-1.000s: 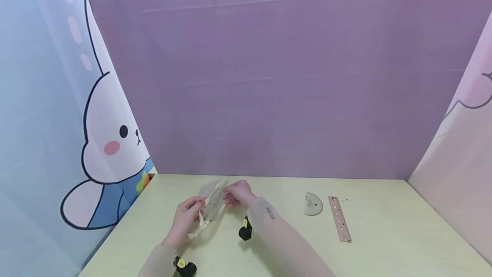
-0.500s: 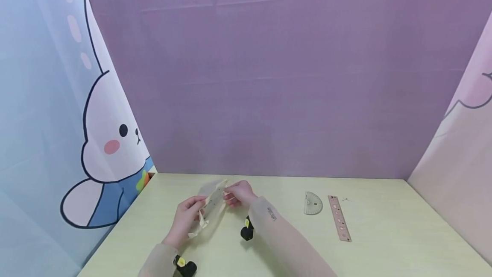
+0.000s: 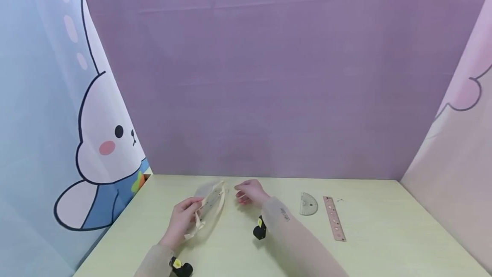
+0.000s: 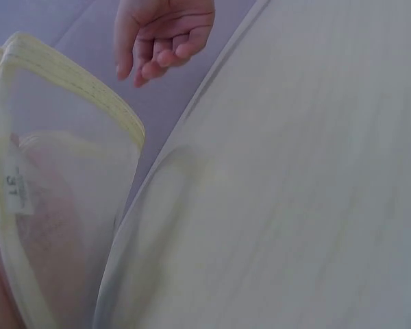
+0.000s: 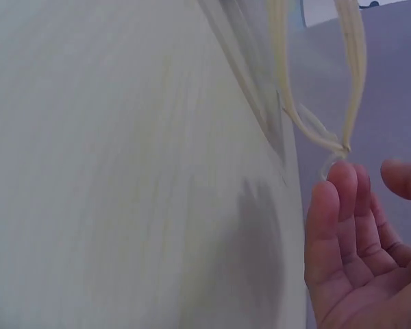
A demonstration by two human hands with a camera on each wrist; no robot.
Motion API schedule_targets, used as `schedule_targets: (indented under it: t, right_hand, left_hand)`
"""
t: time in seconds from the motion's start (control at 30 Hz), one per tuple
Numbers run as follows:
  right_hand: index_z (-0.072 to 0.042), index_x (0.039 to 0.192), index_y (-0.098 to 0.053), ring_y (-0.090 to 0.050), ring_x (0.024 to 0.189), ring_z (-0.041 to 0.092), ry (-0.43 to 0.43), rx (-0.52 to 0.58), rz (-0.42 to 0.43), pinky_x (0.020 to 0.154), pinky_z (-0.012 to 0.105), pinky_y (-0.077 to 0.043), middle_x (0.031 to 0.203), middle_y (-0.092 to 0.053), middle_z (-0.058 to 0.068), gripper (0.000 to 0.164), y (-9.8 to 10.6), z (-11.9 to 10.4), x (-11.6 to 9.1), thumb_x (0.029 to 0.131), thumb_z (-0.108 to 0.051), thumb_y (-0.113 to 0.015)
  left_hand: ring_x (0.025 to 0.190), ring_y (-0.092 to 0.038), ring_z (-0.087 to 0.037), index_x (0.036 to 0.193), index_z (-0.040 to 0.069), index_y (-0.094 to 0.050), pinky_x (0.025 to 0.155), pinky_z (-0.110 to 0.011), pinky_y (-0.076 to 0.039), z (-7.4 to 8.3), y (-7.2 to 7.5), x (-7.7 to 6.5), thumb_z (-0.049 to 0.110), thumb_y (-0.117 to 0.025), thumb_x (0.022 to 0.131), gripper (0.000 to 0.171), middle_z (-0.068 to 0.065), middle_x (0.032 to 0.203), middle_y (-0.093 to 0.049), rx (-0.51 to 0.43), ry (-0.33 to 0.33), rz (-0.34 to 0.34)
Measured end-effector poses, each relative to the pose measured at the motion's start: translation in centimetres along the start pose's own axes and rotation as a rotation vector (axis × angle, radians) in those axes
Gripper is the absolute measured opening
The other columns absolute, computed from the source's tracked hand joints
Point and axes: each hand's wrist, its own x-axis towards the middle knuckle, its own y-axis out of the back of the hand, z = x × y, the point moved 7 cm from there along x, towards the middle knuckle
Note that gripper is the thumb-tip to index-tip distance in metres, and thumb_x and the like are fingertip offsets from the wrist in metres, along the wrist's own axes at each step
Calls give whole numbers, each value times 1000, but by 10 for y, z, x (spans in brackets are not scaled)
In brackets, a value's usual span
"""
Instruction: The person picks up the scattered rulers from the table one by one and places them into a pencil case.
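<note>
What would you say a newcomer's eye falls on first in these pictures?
Probably the big cartoon rabbit on the blue cloth at the left. Next comes the clear pouch with pale yellow edges, held in the left grip over the table; the protractor and pink ruler lie to its right.

even light, soft shadows, dim wrist views

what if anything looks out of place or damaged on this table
Nothing looks spilled or plainly damaged; the clear pouch gapes in the left hand. The one oddity: a tiny dark mark beside the far end of the pink ruler, too small to identify, perhaps a scrap or printing on something clear.
</note>
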Motion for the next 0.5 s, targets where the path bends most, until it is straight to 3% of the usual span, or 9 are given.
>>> schedule_targets:
  t: [0.27, 0.33, 0.5]
  right_hand:
    - [5, 111, -62, -67, 74, 31, 123, -134, -19, 69, 42, -57, 95, -66, 22, 31, 46, -14, -21, 92, -19, -64]
    - [7, 112, -61, -66, 82, 39, 144, -168, -10, 73, 45, -56, 96, -66, 22, 30, 57, -23, -36, 93, -16, -62]
    - [6, 110, -63, -64, 90, 43, 167, -224, 56, 79, 48, -54, 101, -65, 23, 28, 89, -21, -49, 93, -15, -62]
  left_hand:
    - [66, -56, -14, 115, -2, -66, 56, -23, -47, -5, -2, 2, 12, -63, 92, 27, -15, 87, -64, -2, 16, -6]
    - [66, -56, -13, 115, -2, -66, 55, -23, -47, -6, -2, 2, 11, -63, 92, 27, -15, 87, -64, 2, 24, -7]
    - [67, -56, -14, 116, -3, -65, 57, -24, -48, -4, 0, 0, 12, -63, 92, 28, -14, 85, -64, 13, 37, -15]
